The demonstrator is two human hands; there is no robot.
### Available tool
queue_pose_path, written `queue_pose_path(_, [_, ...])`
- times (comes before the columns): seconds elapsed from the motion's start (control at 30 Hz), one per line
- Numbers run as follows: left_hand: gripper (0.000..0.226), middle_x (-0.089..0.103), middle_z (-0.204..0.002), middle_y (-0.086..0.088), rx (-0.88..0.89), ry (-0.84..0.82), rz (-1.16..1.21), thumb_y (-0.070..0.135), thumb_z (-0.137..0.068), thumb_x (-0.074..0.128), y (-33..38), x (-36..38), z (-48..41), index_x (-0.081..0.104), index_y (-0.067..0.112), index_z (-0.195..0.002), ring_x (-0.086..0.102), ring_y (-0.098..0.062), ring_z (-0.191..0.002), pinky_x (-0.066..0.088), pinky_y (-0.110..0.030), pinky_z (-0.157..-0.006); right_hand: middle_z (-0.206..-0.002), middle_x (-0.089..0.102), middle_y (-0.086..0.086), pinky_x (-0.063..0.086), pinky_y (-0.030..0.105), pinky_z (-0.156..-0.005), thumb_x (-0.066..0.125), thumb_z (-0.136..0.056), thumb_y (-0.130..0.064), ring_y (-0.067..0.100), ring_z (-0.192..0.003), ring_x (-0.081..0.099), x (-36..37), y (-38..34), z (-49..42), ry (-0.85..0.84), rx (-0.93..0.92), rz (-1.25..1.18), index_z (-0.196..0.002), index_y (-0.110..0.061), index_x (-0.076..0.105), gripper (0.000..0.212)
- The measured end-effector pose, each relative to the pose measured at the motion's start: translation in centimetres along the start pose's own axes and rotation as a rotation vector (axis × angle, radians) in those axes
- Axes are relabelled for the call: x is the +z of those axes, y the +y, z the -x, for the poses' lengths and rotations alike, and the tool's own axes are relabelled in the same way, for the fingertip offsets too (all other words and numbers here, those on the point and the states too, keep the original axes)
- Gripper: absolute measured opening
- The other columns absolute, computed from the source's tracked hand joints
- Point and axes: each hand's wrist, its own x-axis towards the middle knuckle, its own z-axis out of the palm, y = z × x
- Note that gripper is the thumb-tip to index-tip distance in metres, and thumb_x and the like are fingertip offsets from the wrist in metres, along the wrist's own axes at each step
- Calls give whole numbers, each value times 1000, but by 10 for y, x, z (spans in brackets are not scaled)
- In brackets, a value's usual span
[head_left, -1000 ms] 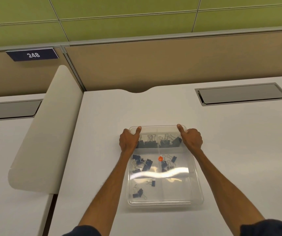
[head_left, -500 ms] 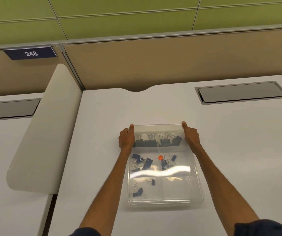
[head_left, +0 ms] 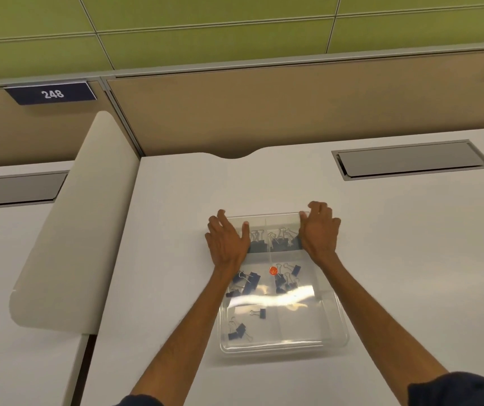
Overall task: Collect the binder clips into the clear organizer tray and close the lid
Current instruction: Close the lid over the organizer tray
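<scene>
My left hand point(head_left: 226, 241) lay flat, grip wide, on the lid point(head_left: 276, 300); my right hand point(head_left: 320, 232) curled over the far corner of the organizer tray point(head_left: 342, 332). Binder clips point(head_left: 252, 281) sat inside. Uneven pressure might have left the near edge unlatched.

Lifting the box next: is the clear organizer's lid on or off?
On: the lid lies flat over the tray, glare across it, left hand and right hand on its far corners. Latched: cannot tell.
</scene>
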Motion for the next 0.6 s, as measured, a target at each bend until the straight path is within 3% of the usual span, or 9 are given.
queue_pose_path(0.1, [57,46,-135,-17,108,1,-139,47,-95,34,-3,6,5,45,8,-134,43,-31,-123,38,-48,-101,-126,57,9,35,49,-101,34,-102,-37,27,-118,50,8,-12,15,-55,-120,53,-127,-10,52,41])
queue_pose_path(0.3, [56,37,-149,-16,193,34,-89,41,-97,33,-3,5,27,40,11,-143,30,-30,-141,21,-46,-117,-155,34,8,16,50,-116,17,-98,-46,24,-146,23,15,-27,22,-180,-34,44,-148,-11,34,63])
queue_pose_path(0.43, [62,23,-156,-14,286,-64,-96,46,-96,24,-1,12,42,30,14,-149,17,-25,-146,9,-45,-121,-160,21,9,1,47,-122,11,-98,-46,22,-150,12,18,-33,24,-188,-3,70,-153,-10,23,67])
queue_pose_path(0.6, [73,12,-159,-13,280,-98,-166,58,-94,3,0,11,28,18,17,-153,6,-25,-148,-1,-47,-120,-160,23,10,-5,46,-122,8,-98,-51,21,-149,14,18,-35,19,-180,-74,53,-153,-8,23,71])
